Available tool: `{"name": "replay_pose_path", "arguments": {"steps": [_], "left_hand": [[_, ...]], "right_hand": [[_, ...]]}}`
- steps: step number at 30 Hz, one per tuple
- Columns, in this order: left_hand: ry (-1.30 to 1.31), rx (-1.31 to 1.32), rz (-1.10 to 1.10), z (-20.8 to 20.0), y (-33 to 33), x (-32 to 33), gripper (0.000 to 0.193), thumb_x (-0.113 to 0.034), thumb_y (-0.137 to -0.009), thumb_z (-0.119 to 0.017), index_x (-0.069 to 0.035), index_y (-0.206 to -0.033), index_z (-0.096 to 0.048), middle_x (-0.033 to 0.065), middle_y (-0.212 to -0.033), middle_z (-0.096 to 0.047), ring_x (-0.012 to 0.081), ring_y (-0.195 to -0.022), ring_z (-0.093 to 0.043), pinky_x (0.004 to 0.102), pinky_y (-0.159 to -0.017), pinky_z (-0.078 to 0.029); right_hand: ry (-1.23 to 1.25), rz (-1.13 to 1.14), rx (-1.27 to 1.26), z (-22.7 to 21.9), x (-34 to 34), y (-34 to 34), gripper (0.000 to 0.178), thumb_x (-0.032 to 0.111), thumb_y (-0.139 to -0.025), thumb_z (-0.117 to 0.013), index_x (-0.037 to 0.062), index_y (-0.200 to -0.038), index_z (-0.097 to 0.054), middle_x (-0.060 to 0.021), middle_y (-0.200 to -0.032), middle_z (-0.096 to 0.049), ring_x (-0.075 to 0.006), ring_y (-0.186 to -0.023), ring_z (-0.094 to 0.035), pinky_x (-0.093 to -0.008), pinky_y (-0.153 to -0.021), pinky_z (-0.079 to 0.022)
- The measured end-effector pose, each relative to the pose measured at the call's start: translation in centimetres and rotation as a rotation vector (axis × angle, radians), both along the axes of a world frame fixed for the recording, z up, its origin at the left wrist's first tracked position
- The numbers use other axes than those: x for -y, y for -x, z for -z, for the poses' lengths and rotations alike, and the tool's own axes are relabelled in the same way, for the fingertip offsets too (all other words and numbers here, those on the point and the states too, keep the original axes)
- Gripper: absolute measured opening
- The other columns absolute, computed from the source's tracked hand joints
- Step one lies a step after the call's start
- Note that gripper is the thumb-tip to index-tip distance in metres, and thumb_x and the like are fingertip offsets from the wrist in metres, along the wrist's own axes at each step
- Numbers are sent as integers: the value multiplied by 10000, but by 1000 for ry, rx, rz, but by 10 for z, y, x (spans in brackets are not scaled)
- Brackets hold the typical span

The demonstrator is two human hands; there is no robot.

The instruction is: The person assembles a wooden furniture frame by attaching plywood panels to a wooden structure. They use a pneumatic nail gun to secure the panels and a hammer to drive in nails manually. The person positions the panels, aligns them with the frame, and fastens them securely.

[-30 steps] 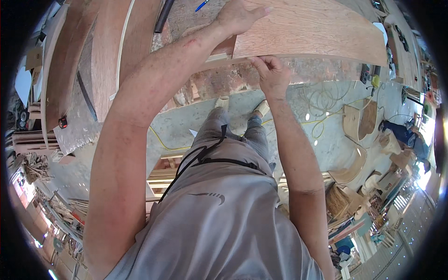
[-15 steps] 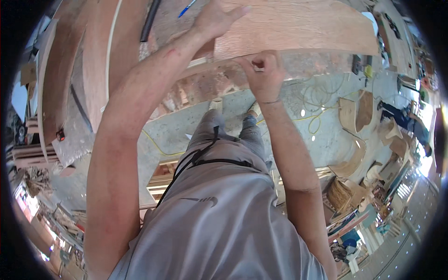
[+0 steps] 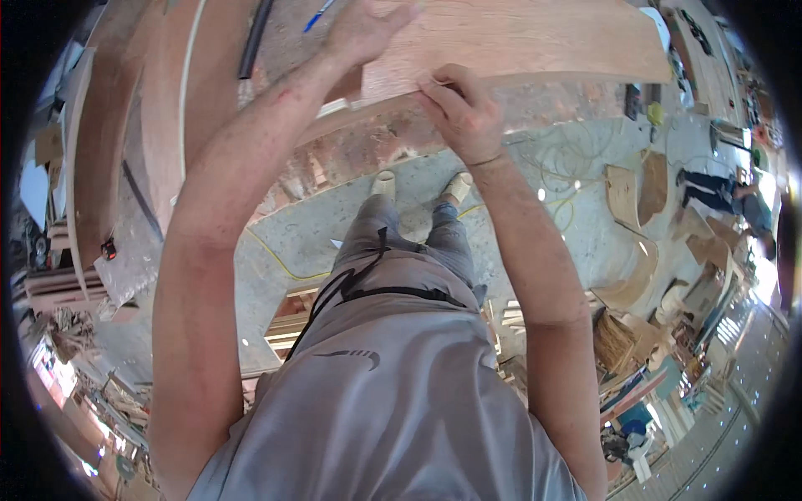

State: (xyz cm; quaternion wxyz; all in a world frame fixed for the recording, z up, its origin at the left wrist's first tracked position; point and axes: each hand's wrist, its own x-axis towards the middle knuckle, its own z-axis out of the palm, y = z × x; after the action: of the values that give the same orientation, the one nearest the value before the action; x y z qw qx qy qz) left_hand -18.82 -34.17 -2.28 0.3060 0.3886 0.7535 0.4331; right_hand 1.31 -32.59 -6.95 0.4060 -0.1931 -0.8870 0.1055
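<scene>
Far ahead, a long light-brown wooden panel (image 3: 535, 42) is overlapped at its left by the left hand (image 3: 365, 35), thumb spread, other fingers unclear; by its near edge, the right hand (image 3: 469, 117) is held, fingertips pressed together.

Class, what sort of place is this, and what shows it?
Likely a woodworking shop: a wood-grained panel over a workbench, curved wooden pieces on the floor, and stacked boards at left.

Under our left hand (image 3: 363, 33): wooden panel (image 3: 535, 42), grained, matt. Beside our right hand (image 3: 464, 108): benchtop (image 3: 543, 104), rough, worn. Left of our left hand: tube (image 3: 254, 42), smooth.
</scene>
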Motion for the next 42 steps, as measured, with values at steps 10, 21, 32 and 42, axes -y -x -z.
{"name": "replay_pose_path", "arguments": {"steps": [10, 21, 32, 42], "left_hand": [[-119, 163, 181, 5, 7, -5, 565, -336, -858, -743, -6, -1290, -589, 168, -1200, -673, 248, -1082, -639, 342, -939, -493], [-200, 14, 122, 8, 7, -6, 525, -234, -828, -783, 4, -1253, -588, 151, -1147, -687, 237, -1054, -644, 334, -936, -497], [-119, -147, 100, 2, -10, -8, 556, -349, -830, -766, 40, -1197, -614, 172, -1078, -704, 257, -1009, -664, 349, -907, -506], [-195, 290, 21, 7, -16, -4, 485, -81, -863, -746, 16, -1289, -535, 110, -1154, -679, 156, -1072, -624, 312, -936, -504]], "right_hand": [[-56, -40, 23, 3, -4, 4, 200, 154, -724, -819, 114, -888, -710, 11, -947, -643, -143, -668, -654, -292, -561, -526], [-75, -66, 42, 0, -8, 5, 197, 194, -747, -817, 125, -892, -701, 27, -937, -636, -116, -664, -656, -274, -517, -519], [173, 91, -51, -13, -15, -55, 158, 151, -783, -805, 92, -895, -711, -34, -921, -674, -157, -665, -662, -261, -541, -525], [428, 1057, 60, 35, -227, -321, 337, 334, -919, -687, -2, -914, -725, -158, -732, -700, -240, -709, -701, -351, -657, -534]]}}
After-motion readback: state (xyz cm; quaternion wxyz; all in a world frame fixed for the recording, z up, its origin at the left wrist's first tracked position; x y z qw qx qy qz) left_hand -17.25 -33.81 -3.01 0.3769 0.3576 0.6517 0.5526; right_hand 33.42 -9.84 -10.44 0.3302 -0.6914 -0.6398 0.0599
